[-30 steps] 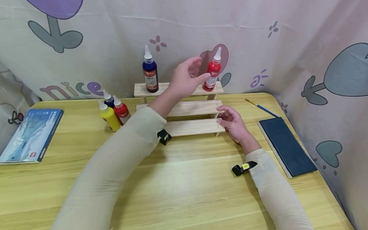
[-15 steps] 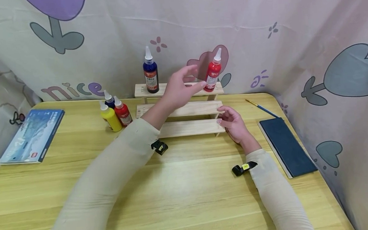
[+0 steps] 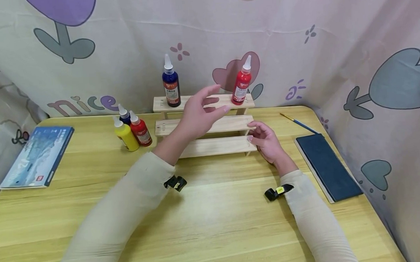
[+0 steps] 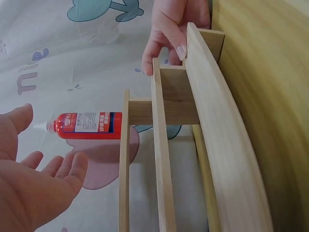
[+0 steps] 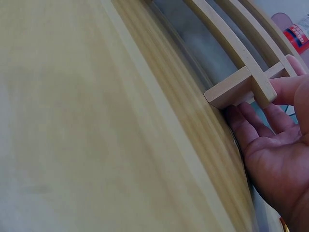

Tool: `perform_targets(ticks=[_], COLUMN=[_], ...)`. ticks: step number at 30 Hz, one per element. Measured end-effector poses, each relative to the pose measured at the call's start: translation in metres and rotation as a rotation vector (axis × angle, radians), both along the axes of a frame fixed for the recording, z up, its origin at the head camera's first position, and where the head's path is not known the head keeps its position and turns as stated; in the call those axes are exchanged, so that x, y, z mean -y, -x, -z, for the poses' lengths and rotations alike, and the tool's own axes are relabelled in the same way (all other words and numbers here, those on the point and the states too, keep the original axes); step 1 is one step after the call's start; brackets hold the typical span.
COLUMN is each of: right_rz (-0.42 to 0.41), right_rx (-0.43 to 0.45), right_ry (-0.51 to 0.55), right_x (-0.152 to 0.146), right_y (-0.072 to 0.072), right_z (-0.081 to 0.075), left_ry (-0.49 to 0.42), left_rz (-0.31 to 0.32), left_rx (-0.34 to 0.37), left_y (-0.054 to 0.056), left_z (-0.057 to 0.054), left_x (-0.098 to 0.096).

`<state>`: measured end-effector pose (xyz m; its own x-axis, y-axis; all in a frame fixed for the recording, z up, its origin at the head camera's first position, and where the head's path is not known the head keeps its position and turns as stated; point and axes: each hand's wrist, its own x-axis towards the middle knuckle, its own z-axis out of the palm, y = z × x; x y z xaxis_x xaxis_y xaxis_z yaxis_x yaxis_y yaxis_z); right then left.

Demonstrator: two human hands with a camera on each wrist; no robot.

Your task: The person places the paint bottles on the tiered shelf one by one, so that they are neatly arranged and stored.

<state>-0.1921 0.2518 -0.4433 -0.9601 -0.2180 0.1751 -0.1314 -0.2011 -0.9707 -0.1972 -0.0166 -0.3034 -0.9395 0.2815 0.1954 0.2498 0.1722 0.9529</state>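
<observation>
A three-tier wooden rack (image 3: 214,146) stands at the back of the table. On its top tier, a dark blue paint bottle (image 3: 171,87) is upright at the left and a red paint bottle (image 3: 241,86) is upright at the right. My left hand (image 3: 201,115) is in the air over the rack, fingers spread and holding nothing, apart from the red bottle in the left wrist view. At the rack's right end my right hand (image 3: 266,141) grips the lower tiers, its thumb on the bottom shelf. Its other fingers reach behind the end support in the right wrist view.
Left of the rack stand a yellow bottle (image 3: 127,135), a red bottle (image 3: 141,131) and a blue bottle (image 3: 124,114). A blue-covered book (image 3: 36,156) lies at far left. At right are a dark notebook (image 3: 327,167) and a paintbrush (image 3: 299,123). A printed curtain hangs behind.
My left hand has drawn away from the red bottle on the top tier, moving left and toward me. My right hand keeps its grip on the rack.
</observation>
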Motion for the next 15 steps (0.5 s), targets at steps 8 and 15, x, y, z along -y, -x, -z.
perform_targets(ticks=[8,15], right_rz=[-0.003,0.011], right_rx=[-0.005,0.002], right_ry=[-0.007,-0.007], right_x=[0.001,0.000], right_y=[0.000,-0.001], right_z=[-0.001,-0.001], left_ry=[-0.035,-0.034], left_rz=[0.012,-0.017], left_rx=[0.050,0.049], left_y=[-0.021,-0.034], left_z=[0.005,0.007], left_x=[0.012,0.025])
